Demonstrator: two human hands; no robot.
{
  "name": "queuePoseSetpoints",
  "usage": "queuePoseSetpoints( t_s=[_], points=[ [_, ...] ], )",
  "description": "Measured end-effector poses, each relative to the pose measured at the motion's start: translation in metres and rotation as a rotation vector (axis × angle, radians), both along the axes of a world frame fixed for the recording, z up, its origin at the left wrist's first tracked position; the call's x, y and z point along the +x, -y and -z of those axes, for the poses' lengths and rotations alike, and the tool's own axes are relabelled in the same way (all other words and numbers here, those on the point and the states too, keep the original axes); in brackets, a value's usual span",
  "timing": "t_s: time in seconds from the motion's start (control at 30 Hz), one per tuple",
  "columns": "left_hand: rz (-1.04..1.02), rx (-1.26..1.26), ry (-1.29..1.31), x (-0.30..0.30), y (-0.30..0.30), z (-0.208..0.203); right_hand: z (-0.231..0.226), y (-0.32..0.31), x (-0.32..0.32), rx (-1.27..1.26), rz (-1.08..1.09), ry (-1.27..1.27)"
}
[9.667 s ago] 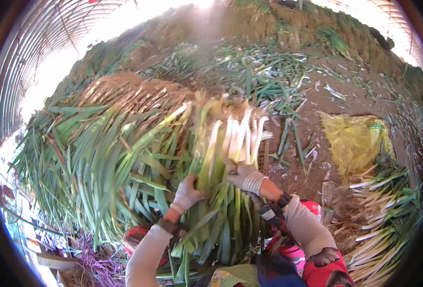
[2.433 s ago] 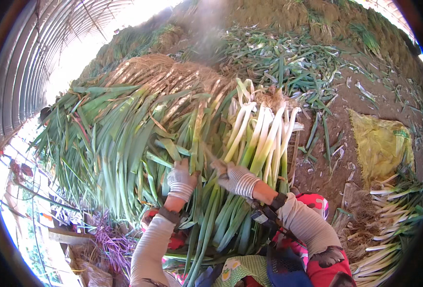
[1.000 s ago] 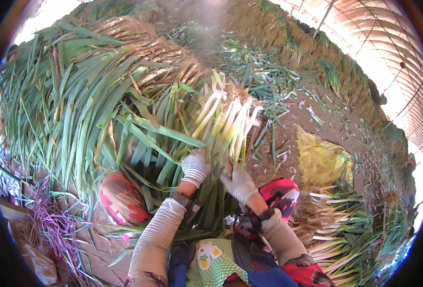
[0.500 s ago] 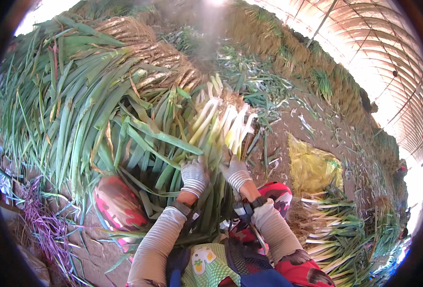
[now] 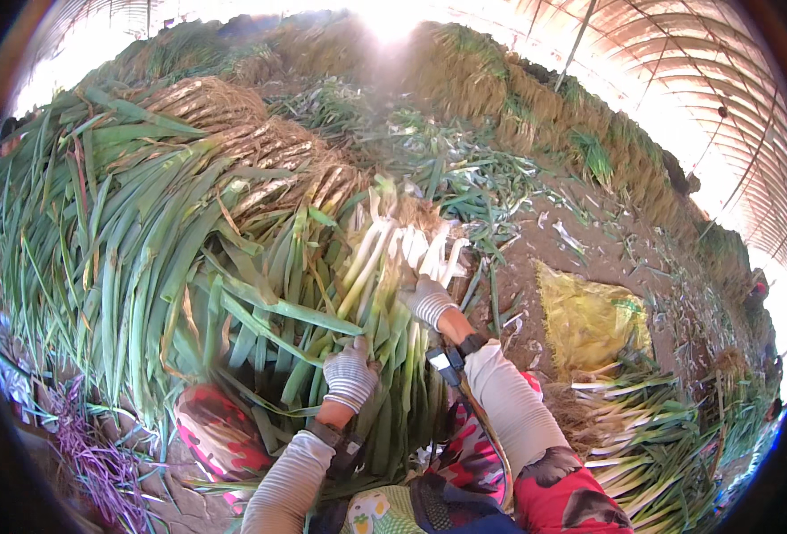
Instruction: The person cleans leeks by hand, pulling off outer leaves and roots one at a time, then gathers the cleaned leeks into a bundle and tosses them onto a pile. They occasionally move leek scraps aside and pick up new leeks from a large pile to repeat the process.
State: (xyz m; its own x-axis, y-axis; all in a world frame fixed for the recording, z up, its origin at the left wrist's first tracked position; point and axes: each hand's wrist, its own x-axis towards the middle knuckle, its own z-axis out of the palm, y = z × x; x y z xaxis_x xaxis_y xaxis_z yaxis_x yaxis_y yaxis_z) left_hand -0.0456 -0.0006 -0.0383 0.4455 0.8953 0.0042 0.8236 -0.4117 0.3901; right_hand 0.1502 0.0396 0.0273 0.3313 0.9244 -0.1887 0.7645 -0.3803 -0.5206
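1. L hand [image 5: 351,377]: fingers half bent, thumb side up, on the green leaves. Can't tell if it grips any, b/c the tips are hidden.
2. R hand [image 5: 427,301]: up & to the right of the L hand, fingers bent down among the stems. Tips are blurry, so can't tell if it pinches one.
3. The pale onions [image 5: 365,260] lie just past the R hand & to its left. White ends point away from the person; leaves run down b/w the hands. Shaggy roots [image 5: 422,214] sit beyond the R hand.
4. Big onion pile [image 5: 157,240] is left of the L hand, w/ brown roots at its far end.
5. Right of the R hand: yellow sack [image 5: 589,320]. Nearer the person, below the sack: a row of white-stem onions [image 5: 620,418].
6. To do it well, prob. best to keep the L hand soft but firm on the leaves, so the stems don't slide.
7. R hand should prob. work one stem at a time, w/ light fingers; white parts look easy to bruise.
8. Keep white ends level w/ each other, & mind the long leaf [image 5: 300,316] up-left of the L hand, b/c it could snag.
9. Watch the small box [image 5: 447,363] by the R wrist too; it hangs close to the leaves.
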Motion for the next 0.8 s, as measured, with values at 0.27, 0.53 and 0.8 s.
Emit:
queuePoseSetpoints(
  t_s=[0.27, 0.53, 0.8],
  points=[
    [0.012, 0.282, -0.069, -0.007, -0.042, -0.033, -0.023, 0.113, -0.067, -0.068, -0.181, -0.081],
    [0.042, 0.205, -0.130, 0.001, -0.036, -0.043, 0.003, 0.167, -0.078, 0.152, -0.162, -0.143],
    [-0.015, 0.088, -0.034, 0.002, -0.027, -0.036, 0.012, 0.170, -0.085, 0.120, -0.175, -0.189]
  ],
)
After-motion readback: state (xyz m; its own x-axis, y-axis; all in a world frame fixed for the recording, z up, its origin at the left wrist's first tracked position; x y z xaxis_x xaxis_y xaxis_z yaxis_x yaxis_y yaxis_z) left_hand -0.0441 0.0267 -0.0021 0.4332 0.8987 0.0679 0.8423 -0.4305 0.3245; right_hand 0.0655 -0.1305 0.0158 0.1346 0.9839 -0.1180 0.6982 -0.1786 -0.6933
